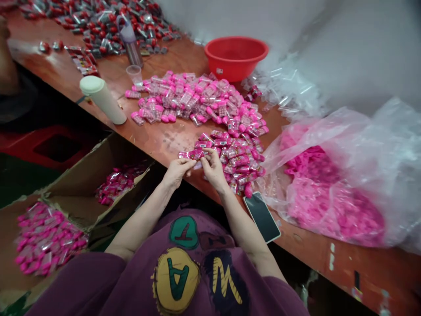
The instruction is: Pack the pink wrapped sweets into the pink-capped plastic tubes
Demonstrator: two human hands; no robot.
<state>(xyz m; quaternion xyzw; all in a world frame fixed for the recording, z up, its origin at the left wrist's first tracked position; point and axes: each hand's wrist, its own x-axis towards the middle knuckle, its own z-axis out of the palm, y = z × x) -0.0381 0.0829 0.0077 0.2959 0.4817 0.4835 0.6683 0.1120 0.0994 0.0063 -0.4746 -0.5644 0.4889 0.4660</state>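
Over the table's front edge, my left hand point(177, 172) pinches a small pink printed packet point(190, 154) between thumb and fingers. My right hand point(213, 170) is closed at the packet's other end, fingertips close to the left ones. What lies under the fingertips is partly hidden. Just beyond and to the right is a heap of glossy pink printed packets point(241, 160), nearest to my right hand. Behind it spreads a larger pile of small clear containers with pink caps point(194, 94).
A cream tumbler point(104, 101), a clear cup point(134, 75) and a bottle point(131, 46) stand left. A red basin point(235, 55) sits behind. At right are a phone point(262, 217) and a plastic bag of pink pieces point(332, 202). Cardboard boxes point(70, 193) holding pink items stand below left.
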